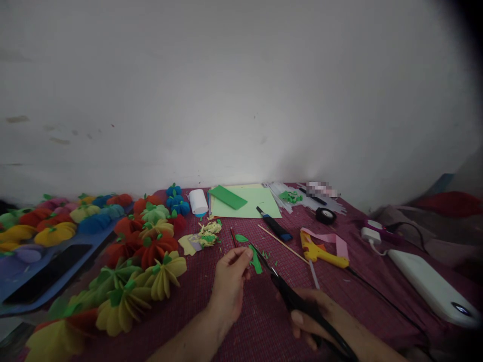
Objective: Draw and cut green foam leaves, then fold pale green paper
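My left hand (231, 274) is closed in a pinch at the middle of the table, with a small green strip (256, 261) at its fingertips. My right hand (317, 314) is wrapped round black-handled scissors (289, 294). Their blades point up and left, right beside the strip; whether they touch it I cannot tell. Just beyond my left fingertips lies a green leaf-shaped piece (241, 238). Small green scraps (268, 255) are scattered about the blades. A thin red stick or pencil (233, 236) lies behind my left hand.
Colourful pumpkin shapes (156, 246) crowd the left side, near a phone (47, 271). Behind are green sheets (260, 201) and a white roll (198, 202). Rightward lie a box cutter (277, 226), wooden stick (283, 243), corded yellow glue gun (324, 254), black tape (325, 215) and power bank (430, 284).
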A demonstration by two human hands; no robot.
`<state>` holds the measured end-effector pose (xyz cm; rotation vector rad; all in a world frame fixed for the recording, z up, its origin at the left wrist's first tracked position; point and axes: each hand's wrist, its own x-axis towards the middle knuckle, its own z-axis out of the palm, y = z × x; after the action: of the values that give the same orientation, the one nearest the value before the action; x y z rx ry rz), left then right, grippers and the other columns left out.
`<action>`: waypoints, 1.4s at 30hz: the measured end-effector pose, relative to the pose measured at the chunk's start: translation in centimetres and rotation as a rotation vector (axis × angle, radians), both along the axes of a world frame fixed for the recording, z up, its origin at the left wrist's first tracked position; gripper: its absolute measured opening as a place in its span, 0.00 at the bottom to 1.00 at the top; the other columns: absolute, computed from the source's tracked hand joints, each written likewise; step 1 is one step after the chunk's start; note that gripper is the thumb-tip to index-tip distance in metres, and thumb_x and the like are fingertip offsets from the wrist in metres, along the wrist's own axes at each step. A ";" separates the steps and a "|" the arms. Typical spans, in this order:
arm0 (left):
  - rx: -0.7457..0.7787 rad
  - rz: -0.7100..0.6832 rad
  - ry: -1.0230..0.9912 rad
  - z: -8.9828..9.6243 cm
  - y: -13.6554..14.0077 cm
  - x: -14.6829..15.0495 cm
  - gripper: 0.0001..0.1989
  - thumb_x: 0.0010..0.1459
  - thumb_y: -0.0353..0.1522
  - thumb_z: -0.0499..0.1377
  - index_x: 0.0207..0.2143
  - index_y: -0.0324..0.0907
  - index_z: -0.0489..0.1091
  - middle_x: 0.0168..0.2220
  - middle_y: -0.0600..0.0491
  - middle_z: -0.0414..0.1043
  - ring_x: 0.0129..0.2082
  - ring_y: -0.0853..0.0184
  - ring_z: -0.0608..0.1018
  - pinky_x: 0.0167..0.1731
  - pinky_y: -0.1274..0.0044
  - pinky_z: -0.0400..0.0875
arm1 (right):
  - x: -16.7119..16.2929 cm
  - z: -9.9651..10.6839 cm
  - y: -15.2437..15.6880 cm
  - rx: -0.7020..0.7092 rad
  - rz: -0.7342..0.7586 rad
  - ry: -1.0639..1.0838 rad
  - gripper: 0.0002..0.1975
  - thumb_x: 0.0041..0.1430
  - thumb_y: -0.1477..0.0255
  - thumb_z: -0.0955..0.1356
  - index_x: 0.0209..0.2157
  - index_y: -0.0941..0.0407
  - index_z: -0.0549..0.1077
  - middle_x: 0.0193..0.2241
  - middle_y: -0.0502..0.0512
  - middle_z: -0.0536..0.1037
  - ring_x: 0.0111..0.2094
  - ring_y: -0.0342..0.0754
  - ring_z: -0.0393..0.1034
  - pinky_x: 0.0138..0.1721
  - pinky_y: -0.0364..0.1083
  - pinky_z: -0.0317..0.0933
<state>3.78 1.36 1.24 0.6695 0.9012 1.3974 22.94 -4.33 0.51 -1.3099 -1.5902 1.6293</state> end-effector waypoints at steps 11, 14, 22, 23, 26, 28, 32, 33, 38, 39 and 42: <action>-0.016 0.006 0.005 -0.1 0.3 0.1 0.13 0.37 0.36 0.69 0.23 0.36 0.73 0.21 0.56 0.66 0.21 0.74 0.65 0.21 0.81 0.59 | 0.2 0.2 0.0 0.005 0.048 0.000 0.24 0.51 0.52 0.67 0.37 0.59 0.69 0.25 0.50 0.71 0.20 0.37 0.60 0.22 0.38 0.53; -0.019 0.004 0.005 0.0 0.2 0.1 0.13 0.36 0.35 0.69 0.22 0.36 0.73 0.21 0.56 0.66 0.20 0.74 0.65 0.21 0.81 0.58 | 0.2 0.3 0.0 0.013 0.044 -0.005 0.24 0.51 0.52 0.67 0.39 0.59 0.69 0.25 0.50 0.70 0.20 0.38 0.60 0.22 0.38 0.54; -0.021 0.001 -0.001 0.1 0.2 0.0 0.12 0.36 0.35 0.69 0.22 0.36 0.73 0.20 0.56 0.65 0.20 0.75 0.64 0.21 0.81 0.57 | -0.1 1.1 -0.1 -0.001 0.029 -0.078 0.25 0.52 0.52 0.66 0.40 0.59 0.70 0.25 0.50 0.70 0.20 0.37 0.59 0.22 0.38 0.54; -0.022 -0.001 0.000 0.1 0.2 0.0 0.12 0.36 0.35 0.69 0.22 0.36 0.73 0.21 0.56 0.65 0.20 0.74 0.64 0.21 0.81 0.57 | -0.1 1.1 -0.1 -0.002 0.030 -0.079 0.25 0.51 0.52 0.66 0.41 0.59 0.70 0.25 0.50 0.69 0.20 0.37 0.59 0.21 0.38 0.54; -0.020 -0.014 0.001 0.3 0.1 0.0 0.12 0.36 0.35 0.69 0.21 0.36 0.72 0.20 0.56 0.65 0.20 0.74 0.64 0.20 0.80 0.56 | 0.0 0.9 0.0 0.005 0.036 -0.081 0.27 0.51 0.52 0.67 0.44 0.59 0.69 0.24 0.50 0.69 0.20 0.37 0.58 0.21 0.38 0.55; -0.016 -0.026 -0.002 0.3 0.1 0.0 0.12 0.36 0.35 0.69 0.21 0.36 0.72 0.20 0.57 0.64 0.20 0.74 0.64 0.20 0.80 0.56 | 0.1 1.0 0.0 0.021 0.055 -0.078 0.26 0.52 0.53 0.67 0.45 0.59 0.69 0.24 0.50 0.69 0.20 0.37 0.58 0.21 0.38 0.55; -0.019 -0.039 -0.009 0.3 0.0 0.0 0.11 0.38 0.34 0.68 0.21 0.36 0.72 0.20 0.56 0.65 0.21 0.74 0.65 0.21 0.80 0.57 | 0.0 1.5 -0.1 0.025 0.057 -0.102 0.26 0.51 0.53 0.67 0.44 0.59 0.71 0.24 0.49 0.68 0.20 0.38 0.58 0.21 0.38 0.54; -0.018 -0.042 -0.011 0.3 0.0 0.0 0.11 0.38 0.35 0.68 0.21 0.36 0.72 0.20 0.56 0.65 0.21 0.74 0.65 0.21 0.80 0.58 | -0.1 1.6 0.0 0.022 0.048 -0.117 0.27 0.51 0.52 0.67 0.43 0.59 0.71 0.24 0.49 0.68 0.20 0.38 0.58 0.21 0.38 0.55; -0.019 -0.044 -0.015 0.2 0.2 0.0 0.12 0.37 0.35 0.69 0.21 0.36 0.71 0.20 0.56 0.65 0.20 0.74 0.65 0.21 0.80 0.58 | -0.3 2.1 0.1 0.025 0.044 -0.145 0.27 0.50 0.50 0.66 0.41 0.58 0.72 0.24 0.50 0.68 0.20 0.38 0.58 0.21 0.38 0.55; -0.019 -0.043 -0.018 0.2 0.2 0.0 0.12 0.37 0.35 0.69 0.21 0.36 0.72 0.20 0.56 0.65 0.20 0.74 0.65 0.21 0.80 0.58 | -0.2 2.1 0.1 0.024 0.045 -0.146 0.27 0.50 0.50 0.66 0.41 0.58 0.72 0.23 0.49 0.68 0.20 0.38 0.57 0.21 0.38 0.55; -0.020 -0.054 -0.031 0.1 0.2 0.0 0.12 0.37 0.34 0.69 0.21 0.36 0.72 0.20 0.56 0.65 0.20 0.74 0.65 0.22 0.80 0.57 | -0.1 2.3 0.0 0.020 0.043 -0.157 0.27 0.50 0.50 0.66 0.41 0.57 0.72 0.23 0.49 0.67 0.20 0.38 0.57 0.21 0.37 0.55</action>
<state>3.74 1.57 1.36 0.6514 0.8658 1.3458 22.80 -4.33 2.76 -1.4326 -1.7326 1.5643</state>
